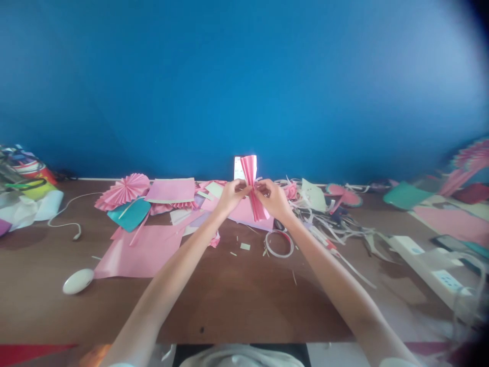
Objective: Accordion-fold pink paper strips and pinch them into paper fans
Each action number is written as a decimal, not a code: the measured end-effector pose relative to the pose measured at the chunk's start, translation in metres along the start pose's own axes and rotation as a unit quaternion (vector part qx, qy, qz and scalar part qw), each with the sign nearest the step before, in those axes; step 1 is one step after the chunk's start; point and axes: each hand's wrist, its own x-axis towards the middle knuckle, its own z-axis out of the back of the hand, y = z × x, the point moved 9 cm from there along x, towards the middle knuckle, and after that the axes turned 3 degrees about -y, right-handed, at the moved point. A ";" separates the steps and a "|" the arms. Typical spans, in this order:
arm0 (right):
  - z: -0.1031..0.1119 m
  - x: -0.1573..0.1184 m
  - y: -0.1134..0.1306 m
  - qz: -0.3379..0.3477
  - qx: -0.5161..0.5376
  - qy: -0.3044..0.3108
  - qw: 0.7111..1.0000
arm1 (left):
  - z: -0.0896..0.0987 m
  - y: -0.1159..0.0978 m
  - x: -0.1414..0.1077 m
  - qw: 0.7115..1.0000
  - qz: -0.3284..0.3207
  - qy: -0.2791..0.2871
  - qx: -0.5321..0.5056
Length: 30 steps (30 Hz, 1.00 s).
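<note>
A strip of pink pleated paper (249, 171) stands upright above the table, pinched at its middle, its folds spreading at both ends. My left hand (233, 195) closes its fingertips on the strip from the left. From the right, my right hand (273, 198) pinches the same spot; some thin pale strand shows by its fingers, too small to name. Behind the paper stands a phone with a lit screen (238, 169), partly hidden. Under the hands lies a pink sheet (239, 216), and a roll of tape (279, 243) rests on the table just below.
Pink sheets (141, 252), a pleated pink fan (128, 191) and a teal piece (130, 213) lie left. A white mouse (78, 281) sits nearer. Tangled white strips (332, 227) and a white power strip (428, 270) occupy the right. A blue wall (244, 76) rises behind.
</note>
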 end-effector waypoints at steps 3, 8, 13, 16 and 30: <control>0.003 0.001 -0.007 -0.018 0.014 -0.009 1.000 | 0.006 0.000 0.001 1.000 0.001 -0.010 0.020; 0.015 0.005 -0.022 -0.048 0.015 -0.060 0.997 | 0.027 0.001 0.004 0.995 0.002 -0.067 0.068; 0.016 0.006 -0.018 -0.027 0.002 -0.067 0.997 | 0.035 0.005 0.006 0.995 0.008 -0.076 0.069; 0.015 0.005 -0.021 -0.034 0.014 -0.059 0.998 | 0.036 0.006 0.007 0.995 0.004 -0.074 0.067; -0.015 0.000 -0.013 -0.034 0.071 0.014 0.997 | -0.001 0.016 -0.007 0.993 0.025 -0.081 0.080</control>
